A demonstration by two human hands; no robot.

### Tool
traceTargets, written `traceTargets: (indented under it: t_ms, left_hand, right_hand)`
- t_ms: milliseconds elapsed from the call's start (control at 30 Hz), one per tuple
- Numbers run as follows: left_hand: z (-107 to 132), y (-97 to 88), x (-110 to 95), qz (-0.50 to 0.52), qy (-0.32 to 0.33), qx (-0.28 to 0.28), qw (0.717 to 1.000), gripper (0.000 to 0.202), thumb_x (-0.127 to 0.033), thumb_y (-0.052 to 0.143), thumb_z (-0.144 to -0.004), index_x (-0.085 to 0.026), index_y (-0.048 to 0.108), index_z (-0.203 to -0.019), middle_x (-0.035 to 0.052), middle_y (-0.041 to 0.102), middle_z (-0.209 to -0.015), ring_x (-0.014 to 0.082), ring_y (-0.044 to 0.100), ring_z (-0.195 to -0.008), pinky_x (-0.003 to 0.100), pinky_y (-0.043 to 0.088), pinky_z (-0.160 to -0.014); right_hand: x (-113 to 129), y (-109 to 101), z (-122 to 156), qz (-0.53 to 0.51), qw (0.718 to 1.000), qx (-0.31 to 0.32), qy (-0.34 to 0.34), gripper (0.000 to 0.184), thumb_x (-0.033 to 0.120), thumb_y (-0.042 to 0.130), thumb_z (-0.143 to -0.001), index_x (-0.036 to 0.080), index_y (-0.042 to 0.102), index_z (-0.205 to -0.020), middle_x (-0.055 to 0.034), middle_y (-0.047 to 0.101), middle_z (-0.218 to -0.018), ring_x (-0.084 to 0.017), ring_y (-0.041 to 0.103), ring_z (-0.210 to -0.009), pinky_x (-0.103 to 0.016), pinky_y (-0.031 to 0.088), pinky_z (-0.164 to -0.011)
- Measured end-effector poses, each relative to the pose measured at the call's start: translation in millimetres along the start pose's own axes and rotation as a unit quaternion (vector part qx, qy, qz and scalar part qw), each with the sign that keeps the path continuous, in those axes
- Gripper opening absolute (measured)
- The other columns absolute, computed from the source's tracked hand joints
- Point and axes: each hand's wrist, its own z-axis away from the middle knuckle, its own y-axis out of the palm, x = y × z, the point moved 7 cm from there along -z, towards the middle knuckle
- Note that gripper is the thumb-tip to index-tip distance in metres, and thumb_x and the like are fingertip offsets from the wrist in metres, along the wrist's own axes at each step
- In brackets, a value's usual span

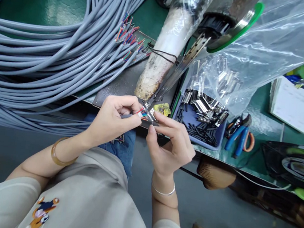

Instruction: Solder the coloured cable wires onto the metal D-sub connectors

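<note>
My left hand is closed around the end of a grey cable, with thumb and forefinger pinching near its bared coloured wires. These wires meet the row of pins on a small metal multi-pin connector. My right hand is closed in a pinch at the connector's right side, its thumb and fingertips by the edge. Just above the connector, the tip of a soldering iron points down in its perforated metal sleeve; whether it touches the pins I cannot tell. A thick white wrapped tube slants down beside it.
Grey cables with stripped ends lie at left. At right, a blue tray holds connectors and black sleeves, partly under clear plastic. Beyond are pliers, a paper pad and a black fan-like device. A yellow scrap lies near the connector.
</note>
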Motion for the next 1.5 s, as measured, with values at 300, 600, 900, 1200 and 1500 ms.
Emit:
traceTargets:
  t_ms: [300, 600, 900, 1200, 1500]
  left_hand:
    - [6.0, 2.5, 8.8, 0.021, -0.058, 0.052, 0.997, 0.010, -0.018, 0.065, -0.070, -0.014, 0.059, -0.063, -0.0020, 0.053, -0.062, 0.0044, 0.036, -0.050, 0.020, 0.025, -0.046]
    - [7.3, 2.8, 10.3, 0.056, -0.053, 0.036, 0.996, 0.014, -0.020, 0.064, -0.071, -0.016, 0.055, -0.062, -0.0021, 0.051, -0.062, 0.0050, 0.037, -0.052, 0.020, 0.026, -0.048]
    - [3.5, 0.8, 7.5, 0.003, -0.002, 0.008, 1.000, 0.018, -0.019, 0.062, -0.074, -0.017, 0.049, -0.062, -0.0007, 0.055, -0.065, 0.0053, 0.037, -0.053, 0.020, 0.027, -0.048]
    - [2.7, 1.6, -3.6, -0.009, 0.020, 0.005, 1.000, 0.018, -0.017, 0.061, -0.074, -0.017, 0.048, -0.062, -0.0011, 0.054, -0.065, 0.0051, 0.034, -0.053, 0.021, 0.026, -0.047]
    - [1.5, 0.3, 6.6, -0.004, -0.022, 0.019, 1.000, 0.018, -0.019, 0.061, -0.073, -0.017, 0.048, -0.061, -0.0012, 0.052, -0.065, 0.0055, 0.036, -0.053, 0.020, 0.027, -0.049]
  right_hand:
    - [-4.0, -2.3, 6.4, 0.003, 1.000, -0.008, 0.012, 0.022, 0.004, 0.075, -0.084, 0.023, 0.067, -0.093, -0.0017, 0.081, -0.102, -0.016, 0.078, -0.091, -0.028, 0.064, -0.081]
    - [-9.9, 1.7, 7.2, -0.061, 0.996, -0.007, 0.064, 0.021, 0.004, 0.074, -0.085, 0.023, 0.069, -0.092, -0.0012, 0.080, -0.098, -0.016, 0.077, -0.093, -0.030, 0.065, -0.081]
    - [-4.5, 2.3, 1.6, -0.021, 1.000, 0.005, 0.022, 0.019, 0.005, 0.075, -0.084, 0.022, 0.069, -0.091, -0.0028, 0.081, -0.101, -0.017, 0.077, -0.092, -0.033, 0.063, -0.083]
    - [1.3, -1.0, -5.6, 0.013, 1.000, 0.004, 0.012, 0.021, 0.005, 0.078, -0.082, 0.023, 0.071, -0.091, -0.0014, 0.080, -0.101, -0.016, 0.076, -0.091, -0.030, 0.063, -0.081]
    - [-2.2, 3.1, -2.6, 0.011, 1.000, 0.023, 0.010, 0.018, 0.008, 0.075, -0.085, 0.023, 0.065, -0.088, -0.0018, 0.080, -0.100, -0.017, 0.077, -0.090, -0.031, 0.063, -0.079]
